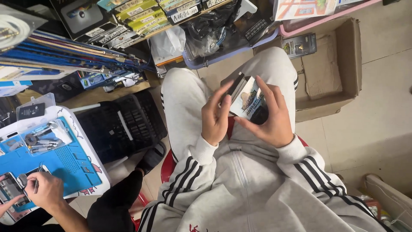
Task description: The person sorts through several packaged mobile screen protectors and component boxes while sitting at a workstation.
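I sit on a red stool with grey trousers and a grey striped sweatshirt. Both hands hold a small stack of flat printed packets [248, 99] above my lap. My left hand [216, 115] grips the stack's left edge, fingers pressed on the dark top packets. My right hand [269, 116] cradles the stack from the right and below, thumb under the front packet, fingers spread along its far side.
An open cardboard box [334, 64] with a small packet lies on the floor to the right. A black plastic basket [122, 124] stands to the left. Another person's hands [40, 191] work at a blue mat [64, 165] on a small table. Shelves of packaged goods fill the top.
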